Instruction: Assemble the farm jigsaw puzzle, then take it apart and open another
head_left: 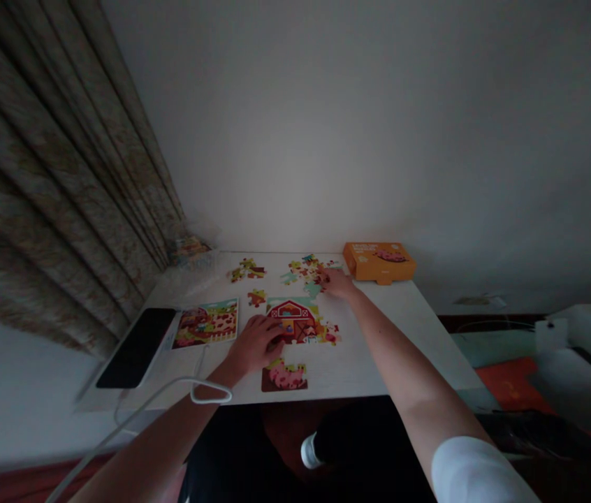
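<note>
No word or number can be read with certainty anywhere. The clearest print is white lettering (363,247) on the orange cardboard box (390,270) right of centre in the frame: bold capitals in about two lines, set toward the upper left of its top, too small and blurred to spell out. Below the lettering, at the left, sits a pale round mark (362,258), illegible, and near the box's lower edge a tiny white line of print (385,272), equally unreadable. At the lower right of the frame, an orange item (508,381) bears a faint mark, too dim to make out
</note>
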`<state>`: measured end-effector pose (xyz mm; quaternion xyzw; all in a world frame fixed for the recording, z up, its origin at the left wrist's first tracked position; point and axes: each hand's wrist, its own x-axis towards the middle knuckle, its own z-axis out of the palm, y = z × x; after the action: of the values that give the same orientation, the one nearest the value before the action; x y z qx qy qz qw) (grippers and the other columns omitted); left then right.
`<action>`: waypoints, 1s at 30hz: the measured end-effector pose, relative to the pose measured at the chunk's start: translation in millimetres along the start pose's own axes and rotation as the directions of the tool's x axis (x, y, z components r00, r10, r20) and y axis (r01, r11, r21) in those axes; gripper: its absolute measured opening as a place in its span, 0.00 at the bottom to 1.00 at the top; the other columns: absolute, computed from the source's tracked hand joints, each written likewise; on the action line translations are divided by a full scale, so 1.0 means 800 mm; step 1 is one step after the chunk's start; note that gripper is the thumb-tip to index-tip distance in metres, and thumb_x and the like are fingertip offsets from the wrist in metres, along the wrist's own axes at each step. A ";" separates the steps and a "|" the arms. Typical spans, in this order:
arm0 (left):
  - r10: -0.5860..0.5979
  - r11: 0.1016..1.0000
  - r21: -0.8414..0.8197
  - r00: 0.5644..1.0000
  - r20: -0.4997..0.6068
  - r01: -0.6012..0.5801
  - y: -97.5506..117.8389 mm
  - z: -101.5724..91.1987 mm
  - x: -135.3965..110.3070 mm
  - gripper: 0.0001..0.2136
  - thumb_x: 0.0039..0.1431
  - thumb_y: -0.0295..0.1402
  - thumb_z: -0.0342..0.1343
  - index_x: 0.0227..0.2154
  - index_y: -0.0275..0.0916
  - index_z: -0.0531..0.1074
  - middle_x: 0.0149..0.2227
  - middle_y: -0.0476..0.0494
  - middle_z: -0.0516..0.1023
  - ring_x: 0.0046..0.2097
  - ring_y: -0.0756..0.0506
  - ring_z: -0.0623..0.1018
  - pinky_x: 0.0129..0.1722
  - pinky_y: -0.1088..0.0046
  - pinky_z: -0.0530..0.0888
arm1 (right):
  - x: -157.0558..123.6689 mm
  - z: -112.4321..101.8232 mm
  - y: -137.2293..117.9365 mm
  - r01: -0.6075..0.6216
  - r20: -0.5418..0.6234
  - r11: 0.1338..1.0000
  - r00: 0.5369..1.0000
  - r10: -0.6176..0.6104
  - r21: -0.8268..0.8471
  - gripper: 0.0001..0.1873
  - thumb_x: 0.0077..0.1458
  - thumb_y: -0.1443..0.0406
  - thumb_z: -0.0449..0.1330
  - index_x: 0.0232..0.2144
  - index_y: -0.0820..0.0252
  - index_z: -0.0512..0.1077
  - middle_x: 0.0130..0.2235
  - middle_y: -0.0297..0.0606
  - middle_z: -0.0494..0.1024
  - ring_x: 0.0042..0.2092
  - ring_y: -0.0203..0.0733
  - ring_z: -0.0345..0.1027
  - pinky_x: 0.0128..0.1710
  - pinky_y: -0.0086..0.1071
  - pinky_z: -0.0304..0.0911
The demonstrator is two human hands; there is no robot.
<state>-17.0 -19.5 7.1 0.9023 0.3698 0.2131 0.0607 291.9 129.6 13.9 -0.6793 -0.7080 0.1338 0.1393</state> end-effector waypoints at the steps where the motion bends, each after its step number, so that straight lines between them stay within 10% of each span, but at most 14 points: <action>1: -0.002 1.000 0.001 1.000 0.002 0.002 0.000 0.000 0.000 0.11 0.63 0.31 0.59 0.48 0.43 0.79 0.52 0.40 0.80 0.52 0.38 0.75 0.58 0.53 0.71 | 0.003 -0.001 -0.001 -0.018 0.013 1.000 1.000 0.018 -0.003 0.26 0.54 0.64 0.68 0.56 0.52 0.76 0.51 0.42 0.82 0.54 0.52 0.72 0.53 0.39 0.63; 10: -0.004 1.000 -0.027 1.000 0.009 0.004 -0.006 0.002 0.000 0.12 0.64 0.32 0.59 0.49 0.43 0.79 0.54 0.40 0.79 0.54 0.38 0.76 0.58 0.53 0.71 | -0.011 -0.020 0.009 -0.119 -0.182 0.955 0.968 0.172 0.273 0.27 0.55 0.63 0.68 0.56 0.67 0.73 0.50 0.52 0.79 0.51 0.47 0.75 0.51 0.34 0.66; 16: -0.017 1.000 -0.012 1.000 0.008 0.017 -0.004 0.004 0.000 0.13 0.64 0.32 0.59 0.50 0.44 0.80 0.54 0.40 0.79 0.54 0.38 0.76 0.59 0.53 0.71 | -0.101 -0.012 0.038 -0.103 -0.073 0.712 0.974 0.213 0.694 0.30 0.50 0.54 0.70 0.53 0.61 0.75 0.38 0.40 0.82 0.35 0.44 0.76 0.37 0.36 0.72; 22: -0.005 1.000 0.016 1.000 -0.008 0.006 -0.005 0.008 -0.001 0.14 0.65 0.32 0.58 0.51 0.43 0.79 0.55 0.39 0.79 0.54 0.38 0.76 0.59 0.53 0.71 | -0.191 0.025 0.037 0.080 -0.293 0.761 0.945 0.148 0.644 0.31 0.45 0.52 0.72 0.50 0.58 0.76 0.47 0.46 0.78 0.39 0.46 0.75 0.41 0.41 0.73; 30: 0.030 0.999 0.025 0.999 -0.026 -0.029 -0.007 0.014 -0.003 0.14 0.69 0.34 0.55 0.53 0.42 0.78 0.55 0.38 0.79 0.57 0.38 0.77 0.59 0.53 0.73 | -0.229 0.035 0.020 0.051 -0.382 0.806 0.897 0.223 0.590 0.34 0.53 0.50 0.66 0.57 0.61 0.70 0.38 0.42 0.81 0.35 0.46 0.74 0.39 0.39 0.71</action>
<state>-17.6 -16.3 -5.4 0.9054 0.3598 0.2214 0.0416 303.1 -53.0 -21.1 -0.6475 -0.5503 0.1970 0.4890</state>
